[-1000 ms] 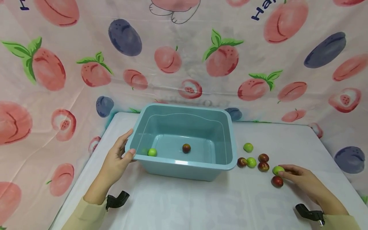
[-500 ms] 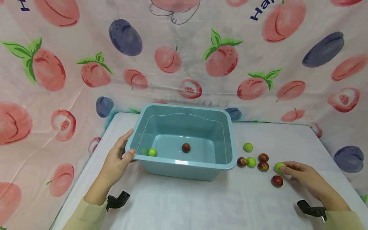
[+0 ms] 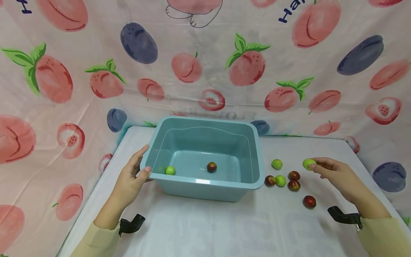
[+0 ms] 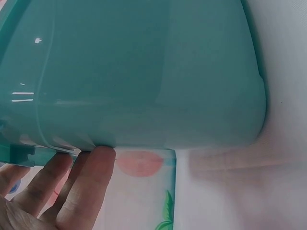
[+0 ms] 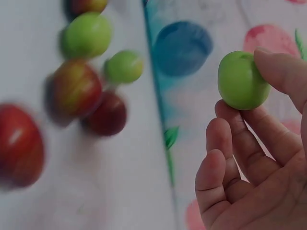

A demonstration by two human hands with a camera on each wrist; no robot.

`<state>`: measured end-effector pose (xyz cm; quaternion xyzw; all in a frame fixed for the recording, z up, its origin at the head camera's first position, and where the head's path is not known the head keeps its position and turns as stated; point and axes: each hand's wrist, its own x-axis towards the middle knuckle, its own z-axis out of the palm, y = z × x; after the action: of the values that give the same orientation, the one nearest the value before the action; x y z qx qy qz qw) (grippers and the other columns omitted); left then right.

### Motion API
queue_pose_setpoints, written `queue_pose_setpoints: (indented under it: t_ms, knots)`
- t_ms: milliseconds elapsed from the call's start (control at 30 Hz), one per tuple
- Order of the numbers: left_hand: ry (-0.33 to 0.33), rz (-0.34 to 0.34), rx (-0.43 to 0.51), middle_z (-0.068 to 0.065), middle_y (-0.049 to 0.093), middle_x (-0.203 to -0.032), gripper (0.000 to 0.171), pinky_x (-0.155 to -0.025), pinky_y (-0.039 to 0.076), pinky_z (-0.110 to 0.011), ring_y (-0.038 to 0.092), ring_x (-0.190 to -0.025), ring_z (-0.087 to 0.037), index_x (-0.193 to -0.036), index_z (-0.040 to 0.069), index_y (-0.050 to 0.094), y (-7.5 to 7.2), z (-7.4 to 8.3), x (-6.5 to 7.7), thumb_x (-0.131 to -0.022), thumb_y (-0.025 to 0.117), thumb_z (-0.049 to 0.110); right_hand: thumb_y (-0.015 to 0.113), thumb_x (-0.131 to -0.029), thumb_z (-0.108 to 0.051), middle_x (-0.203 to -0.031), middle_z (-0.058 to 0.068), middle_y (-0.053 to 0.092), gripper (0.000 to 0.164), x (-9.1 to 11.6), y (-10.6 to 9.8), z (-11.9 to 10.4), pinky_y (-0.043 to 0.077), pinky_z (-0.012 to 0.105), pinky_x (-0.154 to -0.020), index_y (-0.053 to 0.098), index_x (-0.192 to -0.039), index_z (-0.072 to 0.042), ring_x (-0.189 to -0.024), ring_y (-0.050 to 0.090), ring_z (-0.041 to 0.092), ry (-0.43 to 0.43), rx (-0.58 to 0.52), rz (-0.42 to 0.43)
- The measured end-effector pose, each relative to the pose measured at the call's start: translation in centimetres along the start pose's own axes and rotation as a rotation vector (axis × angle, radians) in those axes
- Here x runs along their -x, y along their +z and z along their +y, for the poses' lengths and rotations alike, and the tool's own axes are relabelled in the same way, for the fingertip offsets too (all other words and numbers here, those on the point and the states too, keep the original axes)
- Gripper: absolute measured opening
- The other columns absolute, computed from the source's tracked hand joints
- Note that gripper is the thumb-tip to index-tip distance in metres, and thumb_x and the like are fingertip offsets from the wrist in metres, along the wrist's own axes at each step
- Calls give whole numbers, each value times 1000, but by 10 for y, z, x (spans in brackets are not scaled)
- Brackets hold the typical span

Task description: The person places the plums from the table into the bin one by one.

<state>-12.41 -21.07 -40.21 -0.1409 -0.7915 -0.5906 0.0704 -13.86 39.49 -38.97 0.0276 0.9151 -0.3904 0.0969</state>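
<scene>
My right hand [image 3: 337, 175] pinches a small green plum-like fruit [image 5: 243, 80] between thumb and fingertips, raised above the table. Below and to its left, loose fruits lie on the white cloth: a dark red one [image 3: 309, 202], two reddish-brown ones close together, another brown fruit [image 3: 270, 181], and two green ones, one of them [image 3: 277, 164] farther back. With its thumb over the rim, my left hand [image 3: 130, 180] grips the left end of a light blue plastic basin [image 3: 205, 192]. The left wrist view shows fingers [image 4: 88, 187] against the basin's outer side.
Inside the basin are a green fruit [image 3: 170, 170] at the front left and a brown fruit [image 3: 211, 167] near the middle. A fruit-printed cloth [image 3: 224, 71] hangs behind the table. White cloth [image 3: 205, 228] covers the tabletop in front of the basin.
My right hand has lifted the green fruit off the table, up and away from the dark red one. The brown fruit in the basin has rolled slightly right. My left hand stays in place.
</scene>
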Motion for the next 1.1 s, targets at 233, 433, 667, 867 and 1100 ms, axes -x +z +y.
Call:
queue_pose_setpoints:
  t_ms: [233, 433, 667, 867, 1100]
  knots:
    - [5, -2, 7, -21, 50, -135, 62, -73, 57, -39, 54, -109, -36, -152, 23, 32, 1, 0, -1, -96, 54, 7, 51, -99, -42, -116, 5, 59, 48, -6, -2, -47, 43, 30, -82, 51, -135, -9, -100, 50, 19, -137, -32, 30]
    - [9, -4, 7, -22, 51, -134, 62, -73, 57, -40, 54, -109, -37, -152, 23, 33, 2, 0, -1, -96, 54, 7, 49, -98, -49, -117, 10, 56, 51, -11, 1, -88, 38, 44, -90, 53, -133, -12, -104, 48, 26, -141, -69, 14]
    - [10, -9, 6, -21, 51, -134, 62, -73, 57, -40, 55, -108, -38, -152, 25, 32, 2, 1, -2, -97, 54, 7, 53, -94, -53, -118, 10, 56, 53, -22, 7, -134, 36, 49, -93, 55, -132, -16, -106, 45, 27, -168, -125, -7]
    - [14, -9, 4, -21, 51, -133, 62, -73, 57, -39, 57, -107, -34, -152, 24, 32, 2, 1, -2, -97, 53, 6, 59, -92, -51, -118, 8, 58, 52, -33, 16, -172, 37, 47, -94, 57, -129, -15, -106, 48, 26, -212, -183, -34]
    - [14, -5, -3, -21, 50, -134, 62, -72, 57, -37, 56, -107, -35, -153, 23, 31, 2, 1, 0, -97, 53, 7, 64, -90, -47, -117, 8, 61, 49, -54, 34, -209, 43, 44, -93, 61, -125, -13, -109, 53, 28, -304, -261, -92]
